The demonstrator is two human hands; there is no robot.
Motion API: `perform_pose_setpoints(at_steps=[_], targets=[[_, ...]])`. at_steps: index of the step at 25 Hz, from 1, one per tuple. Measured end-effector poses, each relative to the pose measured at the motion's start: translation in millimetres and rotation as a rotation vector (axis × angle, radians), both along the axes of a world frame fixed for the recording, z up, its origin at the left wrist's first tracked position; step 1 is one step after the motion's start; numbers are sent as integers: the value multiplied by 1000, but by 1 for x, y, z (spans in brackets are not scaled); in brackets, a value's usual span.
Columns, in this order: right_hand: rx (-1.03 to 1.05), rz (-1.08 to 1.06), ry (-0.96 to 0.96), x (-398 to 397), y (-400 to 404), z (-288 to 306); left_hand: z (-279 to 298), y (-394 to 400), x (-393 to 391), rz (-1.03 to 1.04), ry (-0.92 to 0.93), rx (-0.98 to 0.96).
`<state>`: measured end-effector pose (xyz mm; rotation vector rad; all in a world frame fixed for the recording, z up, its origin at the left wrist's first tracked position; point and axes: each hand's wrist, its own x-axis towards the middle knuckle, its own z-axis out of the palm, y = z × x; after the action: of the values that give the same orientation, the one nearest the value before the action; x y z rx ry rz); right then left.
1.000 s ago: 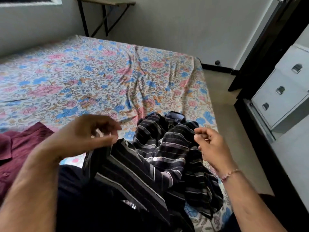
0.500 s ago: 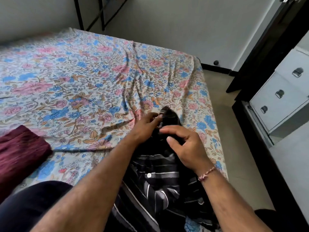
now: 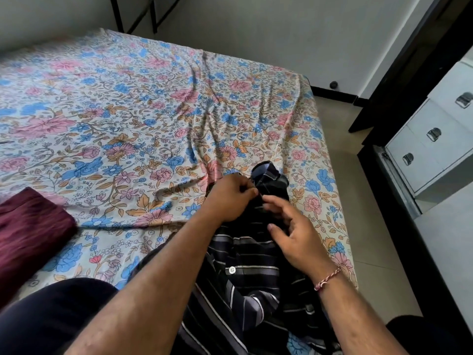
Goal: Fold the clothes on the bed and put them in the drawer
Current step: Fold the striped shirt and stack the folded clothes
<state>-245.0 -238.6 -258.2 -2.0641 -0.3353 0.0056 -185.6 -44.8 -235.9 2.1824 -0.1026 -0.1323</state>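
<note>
Head view: two hands, left and right, each grip pinching one striped shirt.

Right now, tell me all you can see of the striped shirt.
The striped shirt is dark cloth with thin white and grey stripes and a white button on its front. It lies unfolded and rumpled at the near right edge of the bed, collar end away from the person. The left hand pinches the cloth just below the collar; the right hand rests beside it, fingers loosely curled on the fabric.
</note>
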Motion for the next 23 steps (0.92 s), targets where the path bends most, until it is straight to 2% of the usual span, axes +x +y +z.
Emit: perform_pose_setpoints(at_steps=[1,2,4,5,6,7,10,12,15,16,17,19,20,21,22,23], targets=[[3,-98,-39,1,-4,-1,3,-1,-1,104,-4,-56],[-72,-174,-28,3,-9,-1,7,5,2,255,29,-229],[-435,-137,144,5,-21,-2,17,32,9,578,97,-666],[-593,-82,238,4,-25,-4,20,48,12,704,106,-807],[-665,-71,297,3,-27,-2,21,65,15,798,101,-832],[-636,-105,305,3,-26,4,23,81,16,862,80,-768],[-343,-323,208,15,-21,35,21,110,15,932,-32,-519],[-233,-457,54,33,-18,69,22,123,8,917,-94,-318],[-177,-620,-256,73,3,121,33,138,-6,839,-223,36],[-99,-598,-336,88,22,136,40,139,-10,760,-332,71],[11,-484,-388,100,46,152,46,138,-13,643,-444,42],[214,9,-359,105,101,177,58,123,-19,420,-532,-137],[209,273,-313,97,125,179,59,118,-20,367,-524,-238],[153,451,-317,89,140,176,55,116,-18,379,-502,-337],[90,487,-342,80,147,171,50,118,-15,460,-473,-396],[29,417,-391,70,146,163,41,126,-11,581,-427,-460]])
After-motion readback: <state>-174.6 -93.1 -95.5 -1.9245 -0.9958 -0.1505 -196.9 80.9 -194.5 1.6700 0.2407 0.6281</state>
